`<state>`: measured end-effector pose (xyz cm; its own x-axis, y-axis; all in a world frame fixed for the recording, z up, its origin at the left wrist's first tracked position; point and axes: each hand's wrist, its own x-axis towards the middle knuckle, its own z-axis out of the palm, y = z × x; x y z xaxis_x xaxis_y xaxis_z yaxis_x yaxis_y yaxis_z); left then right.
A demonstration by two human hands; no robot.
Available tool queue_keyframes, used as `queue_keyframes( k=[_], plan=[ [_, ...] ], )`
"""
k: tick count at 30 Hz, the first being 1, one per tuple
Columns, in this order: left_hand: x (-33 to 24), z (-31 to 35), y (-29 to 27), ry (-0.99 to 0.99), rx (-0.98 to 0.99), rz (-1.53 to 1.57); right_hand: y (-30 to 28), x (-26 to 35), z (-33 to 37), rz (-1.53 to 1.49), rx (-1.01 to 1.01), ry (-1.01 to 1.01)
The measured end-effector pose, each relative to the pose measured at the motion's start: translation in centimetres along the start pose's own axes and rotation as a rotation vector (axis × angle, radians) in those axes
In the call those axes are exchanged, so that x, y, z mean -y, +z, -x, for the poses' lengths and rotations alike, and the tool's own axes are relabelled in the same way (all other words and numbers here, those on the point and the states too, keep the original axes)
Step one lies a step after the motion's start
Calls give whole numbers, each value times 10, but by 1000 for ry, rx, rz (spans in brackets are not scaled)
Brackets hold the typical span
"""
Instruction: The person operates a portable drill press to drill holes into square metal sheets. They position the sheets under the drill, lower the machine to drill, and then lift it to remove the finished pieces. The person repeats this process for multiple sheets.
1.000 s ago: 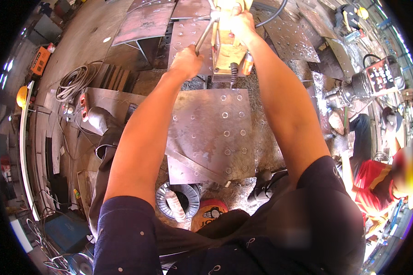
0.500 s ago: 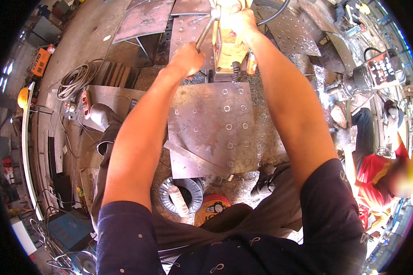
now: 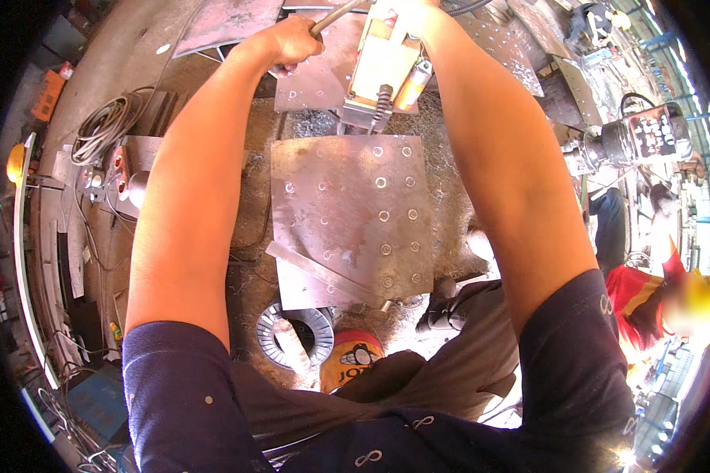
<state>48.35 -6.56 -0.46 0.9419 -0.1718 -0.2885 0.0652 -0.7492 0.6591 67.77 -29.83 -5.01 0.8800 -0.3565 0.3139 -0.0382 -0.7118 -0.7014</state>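
At the far edge stands a magnetic drill with a pale yellow body, a ribbed black cable sleeve and an orange-and-silver cylinder at its side. My left hand is closed around its rod-shaped feed handle, left of the body. My right hand grips the drill's top; glare and the picture's edge hide part of its fingers. Nearer me lies a brown steel plate with rows of ring marks. A narrow flat steel bar rests slantwise on its near part.
A wire spool and an orange bucket are close to my legs. Coiled cable and a red socket box lie left. More steel plates lie beyond. At right, a person in red sits near another machine.
My left hand has swung the feed handle farther away and leftward. The drill's body leans more in the view, and the whole view has shifted slightly.
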Motion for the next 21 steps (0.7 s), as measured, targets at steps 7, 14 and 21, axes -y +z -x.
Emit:
queue_keyframes(
  k=[7, 14, 21],
  plan=[
    [5, -4, -7, -78, -40, -3, -25, 40, 41, -250, 47, 73],
    [-18, 1, -5, -74, -4, -16, -29, -5, 13, -8, 205, -216],
    [-15, 23, -20, -158, -8, 4, -52, 44, 83, -407, 137, 30]
  ],
)
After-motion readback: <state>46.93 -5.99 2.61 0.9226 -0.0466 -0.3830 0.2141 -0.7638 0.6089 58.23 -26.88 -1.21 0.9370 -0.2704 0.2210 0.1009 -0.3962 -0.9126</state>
